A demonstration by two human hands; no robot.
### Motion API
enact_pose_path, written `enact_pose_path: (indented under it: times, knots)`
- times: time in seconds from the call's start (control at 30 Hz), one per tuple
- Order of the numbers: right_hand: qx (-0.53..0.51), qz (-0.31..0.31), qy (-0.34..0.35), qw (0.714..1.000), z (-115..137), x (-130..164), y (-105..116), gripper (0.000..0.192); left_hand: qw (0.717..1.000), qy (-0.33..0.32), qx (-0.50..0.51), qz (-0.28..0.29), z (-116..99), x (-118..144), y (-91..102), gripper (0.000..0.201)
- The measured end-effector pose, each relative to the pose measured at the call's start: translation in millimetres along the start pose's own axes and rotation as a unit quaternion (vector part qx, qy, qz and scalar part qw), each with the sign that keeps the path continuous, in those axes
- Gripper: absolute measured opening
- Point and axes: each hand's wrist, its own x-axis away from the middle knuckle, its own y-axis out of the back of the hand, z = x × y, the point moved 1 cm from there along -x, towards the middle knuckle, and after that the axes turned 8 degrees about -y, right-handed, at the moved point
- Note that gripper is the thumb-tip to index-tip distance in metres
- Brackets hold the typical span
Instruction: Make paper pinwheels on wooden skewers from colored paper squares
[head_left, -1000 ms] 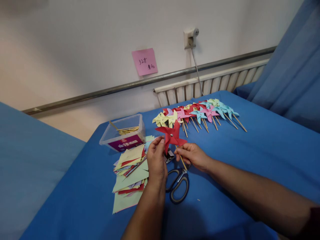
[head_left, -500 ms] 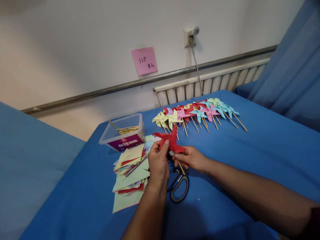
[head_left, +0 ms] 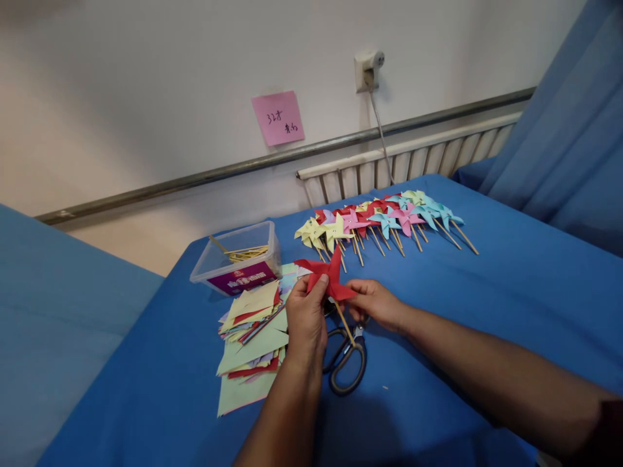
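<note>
A red paper pinwheel (head_left: 331, 280) on a thin wooden stick (head_left: 344, 322) is up in front of me, over the table. My left hand (head_left: 306, 318) pinches it from the left, its thumb pressed on the red paper near the centre. On the other side, the curled fingers of my right hand (head_left: 374, 303) close on the tip of the right blade; part of them is hidden behind the paper. The stick slants down between both hands. Below it lie black-handled scissors (head_left: 349, 370), their blades partly covered by my right hand and the pinwheel.
Several finished pinwheels (head_left: 384, 224) lie in rows at the back. A clear plastic box (head_left: 280, 250) with wooden sticks stands back left. Stacked coloured paper pieces (head_left: 256, 344) lie left of my forearm. Behind the blue-covered table (head_left: 462, 292) are a wall pipe (head_left: 209, 175) and a radiator (head_left: 413, 155).
My right fingers have shifted up and away from the stick, so more of it shows beneath the red paper. My left hand keeps its pinch. The whole view has moved slightly.
</note>
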Motion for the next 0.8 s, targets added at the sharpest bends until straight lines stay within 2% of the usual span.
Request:
enact_pose_path:
  times: [0.1,0.3,0.53,0.67,0.8]
  knots:
    - [-0.063,-0.057,0.037,0.996,6,-2,7,0.03,0.999,0.033,0.008,0.019,2,1,0.1,0.024]
    - [-0.114,-0.044,0.069,0.99,13,-1,10,0.03,0.988,0.123,0.023,0.09,8,8,-2.3,0.025]
    - [-0.119,-0.06,0.069,0.989,11,-1,8,0.03,0.986,0.132,0.024,0.1,10,11,-3.1,0.02]
    - [-0.118,-0.055,0.075,0.989,13,1,9,0.026,0.988,0.131,0.017,0.083,10,9,-2.3,0.021]
    - [-0.137,-0.061,0.079,0.986,17,1,11,0.025,0.984,0.137,-0.001,0.114,10,9,-1.9,0.02]
